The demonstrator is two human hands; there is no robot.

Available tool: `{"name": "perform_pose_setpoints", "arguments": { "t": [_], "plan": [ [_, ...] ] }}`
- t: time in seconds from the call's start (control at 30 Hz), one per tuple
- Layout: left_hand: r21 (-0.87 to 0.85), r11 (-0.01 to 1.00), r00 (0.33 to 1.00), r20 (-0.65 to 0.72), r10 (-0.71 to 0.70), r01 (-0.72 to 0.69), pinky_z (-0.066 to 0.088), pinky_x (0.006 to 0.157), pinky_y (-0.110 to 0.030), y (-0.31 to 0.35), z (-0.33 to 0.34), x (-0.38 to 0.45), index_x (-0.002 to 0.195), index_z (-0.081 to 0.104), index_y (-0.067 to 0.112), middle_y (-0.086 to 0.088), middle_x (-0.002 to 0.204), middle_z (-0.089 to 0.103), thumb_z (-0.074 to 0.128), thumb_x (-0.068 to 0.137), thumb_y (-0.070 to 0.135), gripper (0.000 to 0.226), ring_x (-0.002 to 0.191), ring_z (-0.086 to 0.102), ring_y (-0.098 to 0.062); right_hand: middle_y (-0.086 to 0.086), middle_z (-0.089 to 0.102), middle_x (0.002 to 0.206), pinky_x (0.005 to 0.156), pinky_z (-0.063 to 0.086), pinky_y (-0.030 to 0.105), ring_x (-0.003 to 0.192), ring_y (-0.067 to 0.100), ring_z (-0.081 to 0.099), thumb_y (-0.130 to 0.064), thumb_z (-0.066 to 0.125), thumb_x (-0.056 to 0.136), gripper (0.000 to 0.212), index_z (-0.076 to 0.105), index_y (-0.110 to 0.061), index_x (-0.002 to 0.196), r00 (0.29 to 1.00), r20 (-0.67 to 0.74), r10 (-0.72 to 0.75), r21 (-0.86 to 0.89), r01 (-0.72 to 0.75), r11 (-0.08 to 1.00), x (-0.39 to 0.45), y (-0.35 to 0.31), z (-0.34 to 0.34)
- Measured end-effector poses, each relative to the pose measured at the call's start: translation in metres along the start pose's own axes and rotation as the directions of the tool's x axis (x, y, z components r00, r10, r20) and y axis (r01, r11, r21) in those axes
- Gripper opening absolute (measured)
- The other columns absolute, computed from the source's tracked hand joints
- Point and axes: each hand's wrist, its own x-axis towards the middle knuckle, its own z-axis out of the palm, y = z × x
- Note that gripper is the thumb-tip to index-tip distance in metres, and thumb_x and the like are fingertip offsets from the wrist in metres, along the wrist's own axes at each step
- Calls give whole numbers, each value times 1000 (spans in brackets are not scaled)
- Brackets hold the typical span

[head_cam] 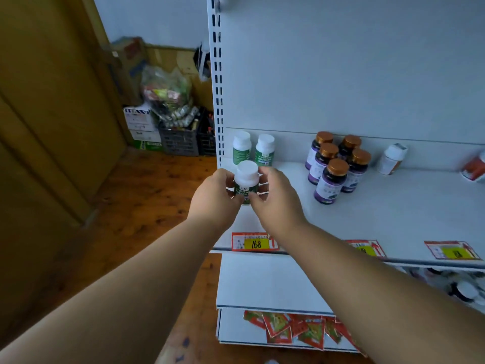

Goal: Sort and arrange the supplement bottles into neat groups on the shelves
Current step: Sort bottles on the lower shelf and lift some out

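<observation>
Over the left end of the white shelf [393, 206], we are holding one green-label bottle [246, 181] between both hands. Our left hand [215, 197] is curling its fingers around the bottle's left side, thumb pressed near the label. Our right hand [275, 198] is gripping the opposite side, fingers bent over the shoulder below the cap and thumb tucked against the lower label. The bottle is standing upright in our grip, white cap on top, green label facing us, its base just above the shelf surface or touching it; we cannot tell which. Both forearms are reaching up and forward from the bottom corners, converging at the bottle with wrists nearly straight.

Just behind our hands, two matching green-label bottles [253, 149] are standing side by side against the back panel. Farther right, a cluster of purple-label bottles [337, 164] with copper caps is standing close together. Beyond them, a white bottle [392, 158] is sitting apart, leaning, and a red-and-white bottle [475, 168] is lying at the frame's edge. A yellow price tag [256, 243] reading 168 is sitting on the shelf's front lip.
</observation>
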Motion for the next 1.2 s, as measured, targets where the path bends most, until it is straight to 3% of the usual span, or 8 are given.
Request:
{"name": "perform_pose_setpoints", "arguments": {
  "t": [0.27, 0.43, 0.53, 0.7, 0.9, 1.0, 1.1, 1.2],
  "plan": [
    [42, 999, 999, 45, 8, -10, 57, 87, -37, -28, 20, 85, 124, 57, 26, 6, 117, 67, 73, 88, 21, 39, 104, 64, -17, 4, 62, 114, 85, 52, 41, 101, 27, 63, -17, 67, 86, 31, 54, -19, 115, 995, -49, 81, -96, -86, 992, 72, 17, 42],
    [21, 999, 997, 71, -28, 27, 53, 81, -29, -33, 0, 76, 131, 53, 21, 4, 114, 63, 73, 88, 28, 48, 96, 60, -12, 5, 58, 117, 89, 50, 34, 105, 21, 58, -21, 71, 86, 45, 50, -14, 125, 968, -171, 182, -49, -192, 980, 49, 7, 42],
    [-46, 990, 978, 159, 136, -130, 57, 79, -31, -32, -10, 39, 119, 56, 25, 8, 105, 63, 72, 88, 25, 35, 90, 60, -7, 5, 56, 116, 89, 52, 36, 104, 18, 56, -21, 71, 86, 46, 50, -15, 127, 956, -242, 167, -72, -190, 979, 10, -5, 29],
    [-178, 902, 842, 324, 431, -393, 47, 79, -18, -3, -2, -5, 118, 57, 23, 8, 106, 63, 69, 88, 18, 32, 91, 61, -6, 4, 57, 115, 87, 50, 31, 101, 14, 56, -19, 70, 86, 45, 53, -16, 127, 901, -393, 182, -94, -236, 967, -66, -19, -11],
    [-277, 812, 720, 374, 584, -515, 42, 77, -7, 31, 54, -86, 112, 59, 20, 4, 101, 62, 71, 85, 11, 31, 87, 58, -6, -8, 54, 116, 88, 46, 19, 103, 2, 53, -22, 67, 89, 37, 53, -25, 124, 863, -421, 278, -71, -337, 939, -166, 20, -69],
    [-237, 844, 745, 397, 536, -481, 44, 78, -9, 37, 98, -124, 112, 58, 23, 6, 101, 62, 70, 86, 14, 30, 89, 59, -7, -8, 54, 112, 83, 44, 14, 99, 2, 53, -23, 67, 89, 35, 54, -26, 121, 880, -384, 279, -86, -335, 938, -194, 66, -95],
    [-173, 897, 791, 425, 440, -406, 39, 74, -1, 39, 150, -156, 113, 58, 25, 10, 101, 62, 71, 86, 17, 31, 88, 57, -3, -6, 56, 113, 79, 40, 8, 98, 4, 54, -22, 67, 89, 37, 54, -23, 123, 899, -324, 295, -120, -348, 930, -217, 118, -116],
    [-120, 924, 801, 467, 376, -364, 38, 75, -2, 29, 201, -171, 116, 59, 22, 9, 104, 61, 70, 86, 15, 32, 88, 57, -3, -4, 55, 115, 84, 51, 28, 103, 8, 56, -23, 67, 89, 38, 52, -26, 124, 905, -250, 344, -84, -374, 924, -229, 174, -114]
  ]
}}
